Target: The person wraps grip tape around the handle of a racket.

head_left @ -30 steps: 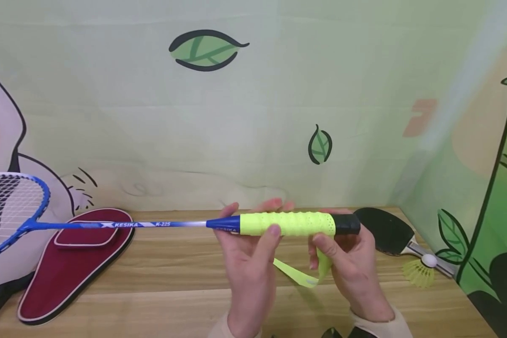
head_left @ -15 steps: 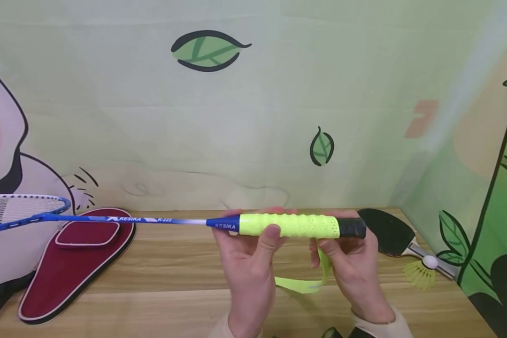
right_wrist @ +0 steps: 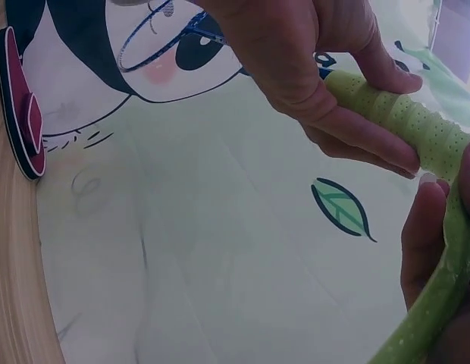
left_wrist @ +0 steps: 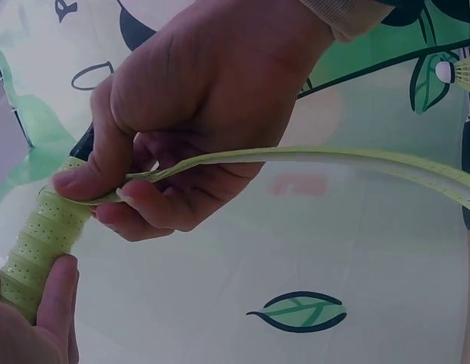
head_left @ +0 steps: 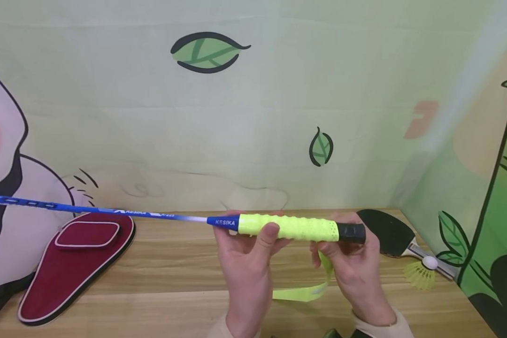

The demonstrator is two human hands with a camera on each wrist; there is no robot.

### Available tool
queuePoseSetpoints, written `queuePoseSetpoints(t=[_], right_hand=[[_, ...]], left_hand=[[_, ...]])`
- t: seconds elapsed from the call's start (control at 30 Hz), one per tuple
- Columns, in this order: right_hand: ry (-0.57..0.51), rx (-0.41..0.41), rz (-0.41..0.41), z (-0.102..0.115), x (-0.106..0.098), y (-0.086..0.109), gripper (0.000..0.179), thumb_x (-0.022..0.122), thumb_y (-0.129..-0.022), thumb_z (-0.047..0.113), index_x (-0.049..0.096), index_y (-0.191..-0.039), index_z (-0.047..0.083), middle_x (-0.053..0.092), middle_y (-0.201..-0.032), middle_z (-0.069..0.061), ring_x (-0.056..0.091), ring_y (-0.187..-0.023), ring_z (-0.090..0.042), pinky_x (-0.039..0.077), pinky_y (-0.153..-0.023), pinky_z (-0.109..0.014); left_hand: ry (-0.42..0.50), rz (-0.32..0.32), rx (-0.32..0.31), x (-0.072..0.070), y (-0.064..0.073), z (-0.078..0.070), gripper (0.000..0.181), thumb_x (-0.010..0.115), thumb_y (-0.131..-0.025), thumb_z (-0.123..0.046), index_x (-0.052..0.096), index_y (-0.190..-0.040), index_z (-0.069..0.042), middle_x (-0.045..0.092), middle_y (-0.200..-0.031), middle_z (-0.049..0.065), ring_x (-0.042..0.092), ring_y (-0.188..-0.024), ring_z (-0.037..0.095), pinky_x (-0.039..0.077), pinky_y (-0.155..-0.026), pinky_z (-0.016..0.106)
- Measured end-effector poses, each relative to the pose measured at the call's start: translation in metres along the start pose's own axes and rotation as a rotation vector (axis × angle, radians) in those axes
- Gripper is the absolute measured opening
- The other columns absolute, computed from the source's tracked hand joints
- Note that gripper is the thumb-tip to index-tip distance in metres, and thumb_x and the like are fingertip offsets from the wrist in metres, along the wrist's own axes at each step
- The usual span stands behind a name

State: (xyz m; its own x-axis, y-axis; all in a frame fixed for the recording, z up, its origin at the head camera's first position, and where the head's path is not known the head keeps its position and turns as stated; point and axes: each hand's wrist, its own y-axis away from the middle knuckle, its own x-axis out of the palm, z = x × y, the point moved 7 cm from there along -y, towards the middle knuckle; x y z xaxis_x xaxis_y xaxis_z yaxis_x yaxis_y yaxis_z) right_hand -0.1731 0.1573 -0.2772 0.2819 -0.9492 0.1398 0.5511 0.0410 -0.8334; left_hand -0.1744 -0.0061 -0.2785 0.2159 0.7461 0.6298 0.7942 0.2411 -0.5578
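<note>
At nine o'clock in my head view the blue badminton racket (head_left: 223,222) comes in from the border, its frame edge-on to me; its shaft, lettered KESIKA, crosses in front of the top of a maroon case (head_left: 69,272) with pale piping, which I see at eight o'clock on the wooden tabletop (head_left: 169,281); behind all this I have a pale green backdrop (head_left: 152,117) printed with leaves; at six o'clock the left hand (head_left: 246,274) grips the racket's handle near the blue cone, thumb tip at the front, and the right wrist camera shows me fingers along one side of the handle and the thumb on the other; at five o'clock yellow-green tape (head_left: 308,228), perforated, wraps the handle in ridged turns; its loose tail (head_left: 295,295) hangs below and curves left until the left hand hides it, so I cannot tell where it ends; between four and five o'clock the right hand (head_left: 358,277) pinches the tape where it leaves the handle, with the black butt end (head_left: 351,233) of the racket in front of its fingers; at four o'clock, farther right, I find a black table-tennis paddle (head_left: 386,233) on the tabletop, and a yellow shuttlecock (head_left: 420,273) with a white tip overlapping the paddle's handle in my view.
</note>
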Motion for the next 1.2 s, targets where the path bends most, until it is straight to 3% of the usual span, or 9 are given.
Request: queuePoseSetpoints(t=[0.2, 0.43, 0.6, 0.77, 0.93, 1.2], right_hand=[[0.069, 0.085, -0.052, -0.001, -0.003, 0.003, 0.034, 0.061, -0.087, -0.015, 0.051, -0.12, -0.015, 0.062, -0.074, -0.011, 0.055, -0.053, -0.018, 0.04, -0.033, -0.029], [0.068, 0.12, -0.059, -0.001, -0.002, 0.004, 0.016, 0.056, -0.086, -0.02, 0.054, -0.1, -0.013, 0.06, -0.069, -0.012, 0.052, -0.05, -0.018, 0.04, -0.032, -0.029], [-0.043, 0.123, -0.086, -0.003, -0.004, 0.003, 0.017, 0.049, -0.085, -0.023, 0.054, -0.093, -0.009, 0.06, -0.069, -0.013, 0.053, -0.051, -0.018, 0.037, -0.03, -0.031], [-0.098, 0.151, -0.105, -0.007, -0.008, 0.004, 0.021, 0.047, -0.087, -0.023, 0.057, -0.097, -0.008, 0.061, -0.074, -0.012, 0.056, -0.055, -0.018, 0.039, -0.032, -0.029], [-0.091, 0.168, -0.109, -0.009, -0.008, 0.005, 0.018, 0.052, -0.088, -0.021, 0.058, -0.099, -0.009, 0.062, -0.071, -0.011, 0.056, -0.054, -0.017, 0.043, -0.036, -0.027], [0.005, 0.187, -0.116, -0.01, -0.009, 0.007, 0.012, 0.06, -0.09, -0.011, 0.06, -0.102, -0.007, 0.065, -0.074, -0.01, 0.059, -0.055, -0.014, 0.051, -0.043, -0.023]], left_hand=[[-0.037, -0.047, 0.002, -0.003, 0.0, 0.003, 0.038, 0.065, -0.09, 0.005, 0.036, -0.113, -0.004, 0.059, -0.094, 0.015, 0.068, -0.085, 0.025, 0.06, -0.067, 0.049], [-0.062, -0.085, -0.049, -0.006, 0.0, 0.006, 0.036, 0.066, -0.091, 0.0, 0.037, -0.112, -0.005, 0.056, -0.092, 0.011, 0.066, -0.081, 0.024, 0.06, -0.068, 0.048], [-0.023, -0.042, -0.097, -0.002, 0.002, 0.009, 0.037, 0.062, -0.093, 0.0, 0.035, -0.116, -0.01, 0.056, -0.096, 0.01, 0.064, -0.087, 0.021, 0.06, -0.076, 0.04], [0.081, 0.052, -0.074, 0.006, 0.002, 0.006, 0.047, 0.057, -0.09, 0.01, 0.031, -0.122, -0.012, 0.062, -0.107, 0.018, 0.065, -0.101, 0.035, 0.057, -0.086, 0.042], [0.102, 0.09, -0.046, 0.008, 0.002, 0.003, 0.051, 0.055, -0.089, 0.015, 0.03, -0.125, -0.012, 0.061, -0.111, 0.021, 0.064, -0.104, 0.039, 0.055, -0.09, 0.047], [0.057, 0.08, -0.014, 0.005, 0.001, 0.004, 0.046, 0.056, -0.091, 0.014, 0.032, -0.122, -0.009, 0.063, -0.11, 0.02, 0.066, -0.101, 0.036, 0.055, -0.086, 0.051]])
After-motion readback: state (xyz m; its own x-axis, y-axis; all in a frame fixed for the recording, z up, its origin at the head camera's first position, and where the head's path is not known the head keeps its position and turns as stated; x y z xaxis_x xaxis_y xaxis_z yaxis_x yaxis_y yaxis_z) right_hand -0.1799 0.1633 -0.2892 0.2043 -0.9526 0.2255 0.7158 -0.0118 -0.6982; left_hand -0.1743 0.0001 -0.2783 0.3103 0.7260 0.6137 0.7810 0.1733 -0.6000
